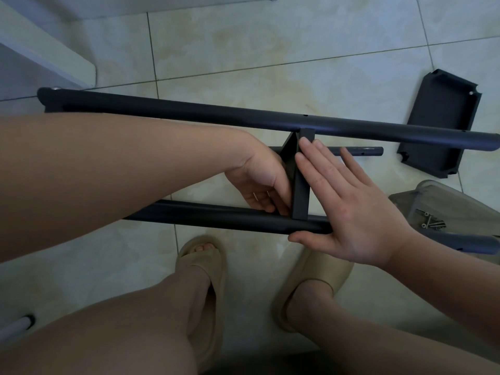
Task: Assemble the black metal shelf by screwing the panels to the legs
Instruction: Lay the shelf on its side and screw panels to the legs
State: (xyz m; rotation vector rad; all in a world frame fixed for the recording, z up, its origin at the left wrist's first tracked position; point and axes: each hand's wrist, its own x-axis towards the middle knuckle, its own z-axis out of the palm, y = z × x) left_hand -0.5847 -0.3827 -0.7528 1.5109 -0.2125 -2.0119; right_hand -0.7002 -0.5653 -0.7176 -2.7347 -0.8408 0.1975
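Two long black tube legs lie across the view, the far leg (189,113) and the near leg (216,216). A black shelf panel (301,182) stands edge-on between them. My left hand (259,180) reaches in from the left and its fingers curl under the panel's left side where it meets the near leg. What the fingertips hold is hidden. My right hand (349,201) lies flat with its fingers spread against the panel's right face, the thumb resting on the near leg. A third, thinner-looking leg (359,151) lies on the floor behind the panel.
A loose black panel (443,123) lies on the tiled floor at the right. A clear plastic container (443,209) holding several screws sits at the right edge. White furniture (46,50) fills the upper left. My feet in beige slippers (201,263) stand below the near leg.
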